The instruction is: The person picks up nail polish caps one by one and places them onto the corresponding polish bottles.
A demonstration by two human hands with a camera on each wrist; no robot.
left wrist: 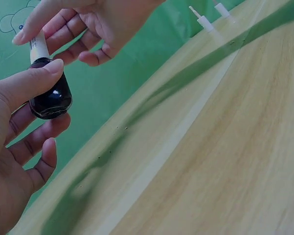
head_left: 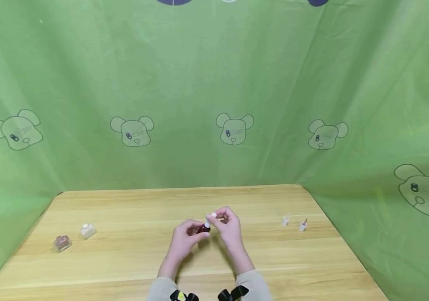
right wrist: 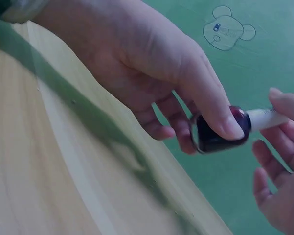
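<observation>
My left hand point(head_left: 183, 241) grips a small dark red nail polish bottle point(left wrist: 53, 100) between thumb and fingers, held above the table. At the bottle's top is a white cap point(left wrist: 39, 48), seated against the neck. My right hand point(head_left: 232, 230) pinches this cap between thumb and fingers. In the right wrist view the bottle point(right wrist: 220, 136) lies nearly on its side, its cap pointing toward the right hand's fingers point(right wrist: 286, 105). The two hands are close together near the middle of the table.
On the wooden table point(head_left: 131, 263), a clear uncapped bottle point(head_left: 88, 231) and a mauve one point(head_left: 62, 243) stand at the left. Two white brush caps point(head_left: 285, 220) stand at the right, brushes upward. A green curtain point(head_left: 184, 163) surrounds the table's back and sides.
</observation>
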